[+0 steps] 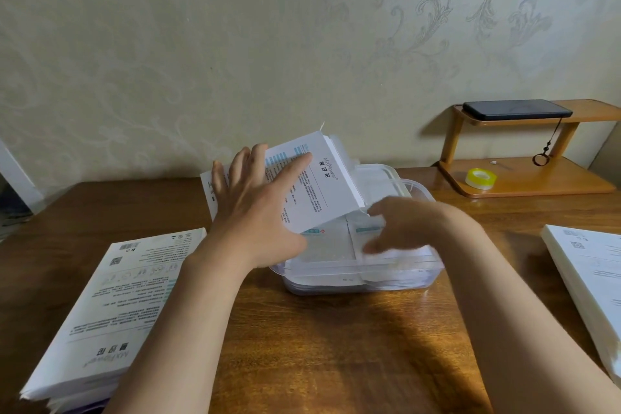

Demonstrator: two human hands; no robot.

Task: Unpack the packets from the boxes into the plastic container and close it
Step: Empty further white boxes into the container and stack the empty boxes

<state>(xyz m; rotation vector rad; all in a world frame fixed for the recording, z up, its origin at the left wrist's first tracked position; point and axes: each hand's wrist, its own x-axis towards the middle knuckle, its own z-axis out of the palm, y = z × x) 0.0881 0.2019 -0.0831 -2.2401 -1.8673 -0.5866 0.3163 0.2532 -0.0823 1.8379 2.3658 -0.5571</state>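
Lying flat in the plastic container [416,274] at centre, packets [331,240] sit under the right hand [400,225], which is blurred, its grip unclear. Just left, the left hand [255,208] pinches a tilted white box [316,185], its open end facing right above the container.

white box [312,185] tilted, container [356,274] open — packets [327,242] inside

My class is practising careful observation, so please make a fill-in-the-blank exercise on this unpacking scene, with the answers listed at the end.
1. The left hand holds a ____ box tilted over the plastic container.
2. The right hand reaches to the packets in the container, which stands on a ____ table.
3. On the lower tier of the shelf lies a roll of ____.
Missing words: white; wooden; tape.
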